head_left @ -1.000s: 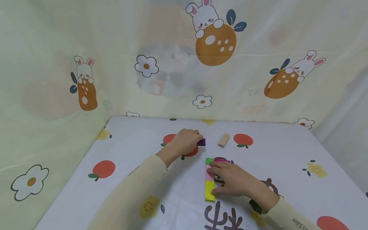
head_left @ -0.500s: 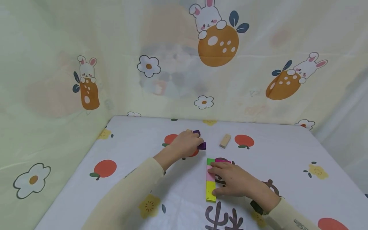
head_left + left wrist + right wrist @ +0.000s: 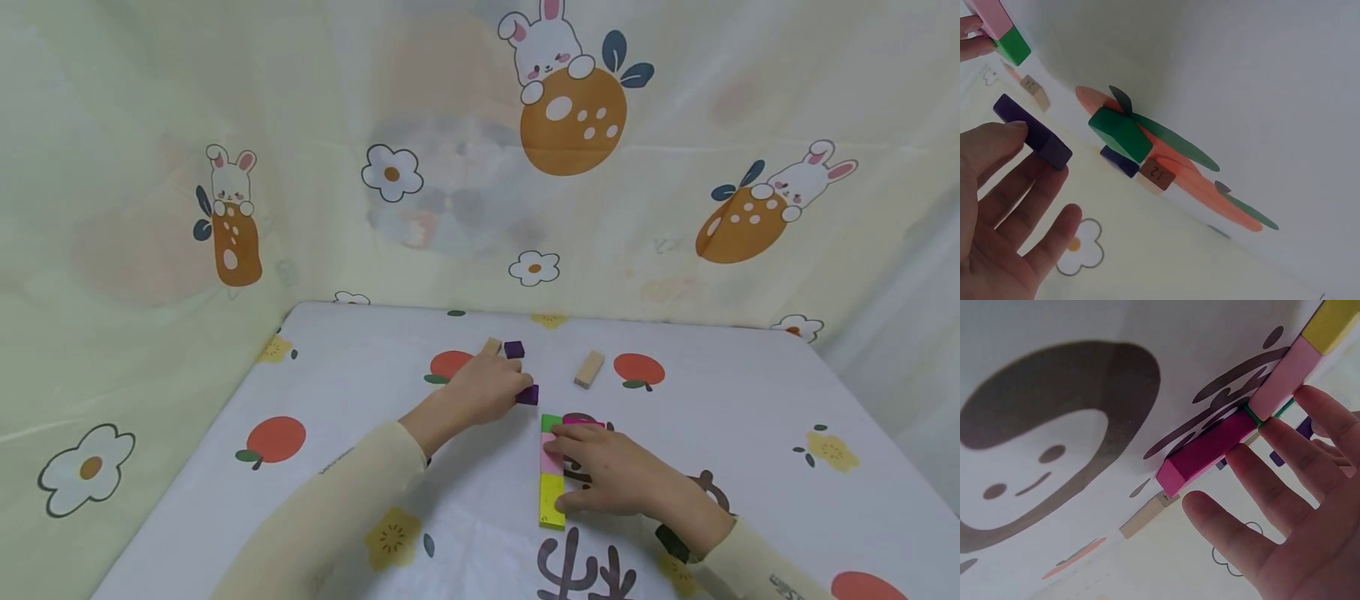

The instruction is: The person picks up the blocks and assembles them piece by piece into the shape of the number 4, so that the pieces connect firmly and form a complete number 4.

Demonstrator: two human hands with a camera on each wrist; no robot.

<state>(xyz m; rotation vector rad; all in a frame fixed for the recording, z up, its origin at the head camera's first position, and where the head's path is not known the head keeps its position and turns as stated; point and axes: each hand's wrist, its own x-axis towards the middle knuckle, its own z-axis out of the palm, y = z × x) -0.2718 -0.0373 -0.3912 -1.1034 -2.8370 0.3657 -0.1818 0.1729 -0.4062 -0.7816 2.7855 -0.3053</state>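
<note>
Your left hand point(image 3: 483, 388) pinches a purple block point(image 3: 1040, 135); keep it level. Your right hand point(image 3: 618, 471), loosely spread, should lightly steady the pink block point(image 3: 1285, 378).

Left hand point(image 3: 483, 388) and its dark purple rectangular block point(image 3: 528, 395) closer to the green, pink and yellow block row point(image 3: 551, 463), more of 1 other dark purple block point(image 3: 513, 350) and 1 pale wooden block point(image 3: 492, 345) showing beyond

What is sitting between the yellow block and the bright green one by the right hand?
A pink block lies between the yellow block and the bright green block, in one row. The head view shows it, partly covered by the right hand.
</note>
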